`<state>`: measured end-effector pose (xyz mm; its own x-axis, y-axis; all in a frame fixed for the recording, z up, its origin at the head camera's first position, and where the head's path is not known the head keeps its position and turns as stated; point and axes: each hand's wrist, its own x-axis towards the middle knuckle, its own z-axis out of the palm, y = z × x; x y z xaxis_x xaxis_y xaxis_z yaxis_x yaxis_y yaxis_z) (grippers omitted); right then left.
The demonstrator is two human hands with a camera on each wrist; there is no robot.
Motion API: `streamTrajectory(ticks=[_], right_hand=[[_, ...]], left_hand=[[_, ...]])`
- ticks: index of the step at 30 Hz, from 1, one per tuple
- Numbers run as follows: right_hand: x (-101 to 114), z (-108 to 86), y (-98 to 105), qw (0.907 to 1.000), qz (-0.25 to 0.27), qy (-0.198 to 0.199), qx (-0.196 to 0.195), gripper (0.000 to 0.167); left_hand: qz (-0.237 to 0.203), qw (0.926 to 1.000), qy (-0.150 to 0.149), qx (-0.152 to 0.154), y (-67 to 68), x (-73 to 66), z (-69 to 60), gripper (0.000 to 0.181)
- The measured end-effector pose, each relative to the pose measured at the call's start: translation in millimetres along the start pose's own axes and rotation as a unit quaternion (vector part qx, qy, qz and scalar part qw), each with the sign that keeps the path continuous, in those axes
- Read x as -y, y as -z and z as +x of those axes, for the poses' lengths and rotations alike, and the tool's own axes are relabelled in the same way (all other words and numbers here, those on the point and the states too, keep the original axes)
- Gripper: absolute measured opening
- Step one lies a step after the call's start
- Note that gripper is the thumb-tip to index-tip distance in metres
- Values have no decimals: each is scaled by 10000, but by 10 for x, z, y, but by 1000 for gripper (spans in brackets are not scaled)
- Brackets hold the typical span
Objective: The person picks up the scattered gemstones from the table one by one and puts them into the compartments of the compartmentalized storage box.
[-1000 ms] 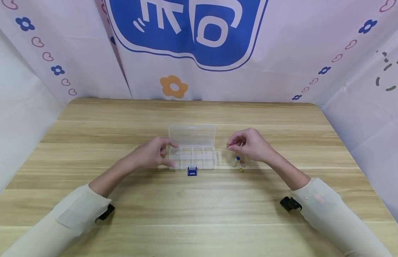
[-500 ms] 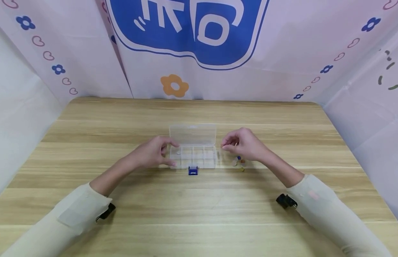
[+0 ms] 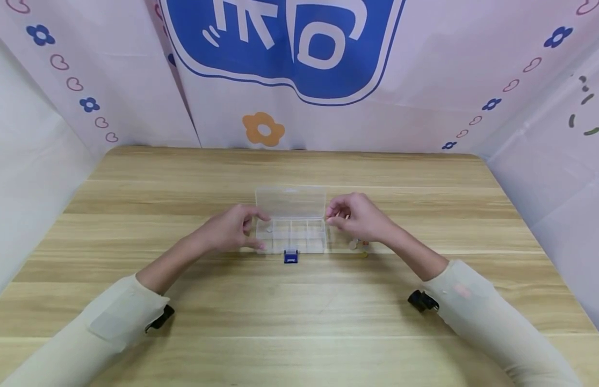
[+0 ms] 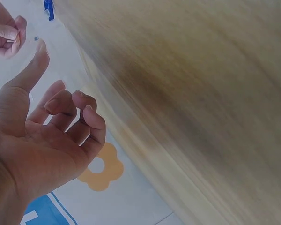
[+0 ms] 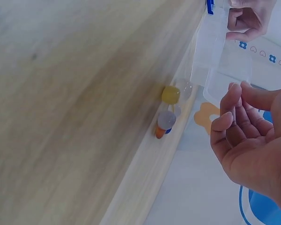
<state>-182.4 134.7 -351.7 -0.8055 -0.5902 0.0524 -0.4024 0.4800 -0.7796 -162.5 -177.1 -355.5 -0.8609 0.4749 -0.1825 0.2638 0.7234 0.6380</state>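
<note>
A clear plastic compartment box (image 3: pixel 298 235) with a blue clasp (image 3: pixel 290 256) lies on the table, its lid (image 3: pixel 290 202) raised at the back. My left hand (image 3: pixel 226 228) holds the box's left end, thumb at the front and index finger at the back. A small pale piece (image 3: pixel 268 230) sits in the back left compartment. Beside the box's back right corner, my right hand (image 3: pixel 359 216) pinches a small orange piece (image 3: pixel 326 217) between thumb and index finger. It is mostly hidden by the fingertips, so its kind cannot be told.
Several small round pieces lie on the table right of the box, among them a yellow one (image 5: pixel 170 95), a greyish one (image 5: pixel 166 119) and an orange one (image 5: pixel 159 132). Behind the wooden table (image 3: pixel 289 322) hangs a printed white cloth (image 3: pixel 376 123).
My right hand has moved left from above the loose pieces to the box's right edge, still pinching the orange piece. My left hand has stayed on the box.
</note>
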Motion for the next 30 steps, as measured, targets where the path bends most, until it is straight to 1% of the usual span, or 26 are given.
streamTrajectory(ticks=[10,13,23,30], right_hand=[[72,58,-52,9998,-132,-33,163,3],[98,83,-73,9997,-79,-37,222,3],[123,185,-197,9989,186,137,403,8],[159,255,-264,9981,210,267,522,11]], left_hand=[[46,10000,-37,-15,-10,2,-1,58],[54,10000,-47,-12,-11,1,-3,58],[27,9999,-97,-12,-20,6,8,58],[66,10000,-44,-5,-4,0,7,58]])
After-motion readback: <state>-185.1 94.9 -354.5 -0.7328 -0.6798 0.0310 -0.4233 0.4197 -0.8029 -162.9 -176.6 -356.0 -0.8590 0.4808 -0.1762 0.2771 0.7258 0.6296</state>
